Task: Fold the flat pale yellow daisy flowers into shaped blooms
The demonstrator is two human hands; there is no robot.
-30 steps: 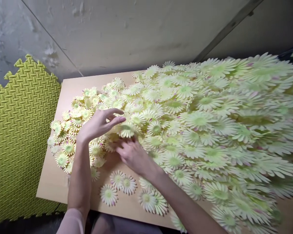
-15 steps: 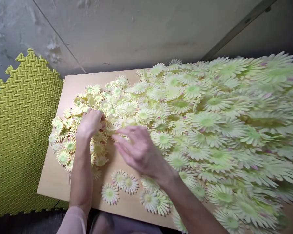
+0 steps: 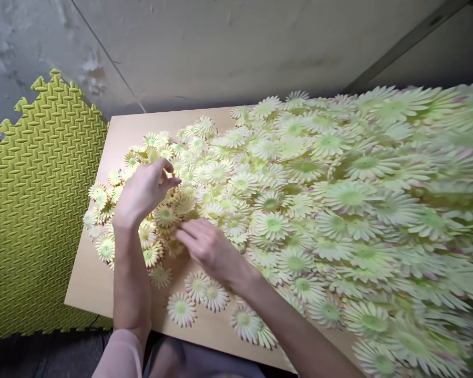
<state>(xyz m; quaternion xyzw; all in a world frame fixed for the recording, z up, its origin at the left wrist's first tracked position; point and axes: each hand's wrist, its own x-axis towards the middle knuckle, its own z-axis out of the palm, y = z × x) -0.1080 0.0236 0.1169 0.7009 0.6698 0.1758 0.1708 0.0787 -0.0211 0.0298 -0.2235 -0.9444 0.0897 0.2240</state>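
Observation:
A big heap of pale yellow-green fabric daisy heads (image 3: 319,184) covers most of a light wooden table (image 3: 90,283). My left hand (image 3: 144,191) hovers over the left part of the heap with its fingers curled and thumb pinched to the fingertips; what it pinches, if anything, is too small to make out. My right hand (image 3: 208,247) lies lower, fingers stretched out flat and pointing left, resting on the flowers at the heap's near edge. A few single daisies (image 3: 181,308) lie apart near the table's front edge.
A yellow-green foam puzzle mat (image 3: 31,210) leans to the left of the table. A grey concrete wall (image 3: 220,47) rises behind it. The heap towers highest at the right, close to the camera and blurred.
My left hand rose slightly and moved up the heap, fingers pinching. My right hand slid down and toward me, still flat on the flowers. The view shifted a little leftward.

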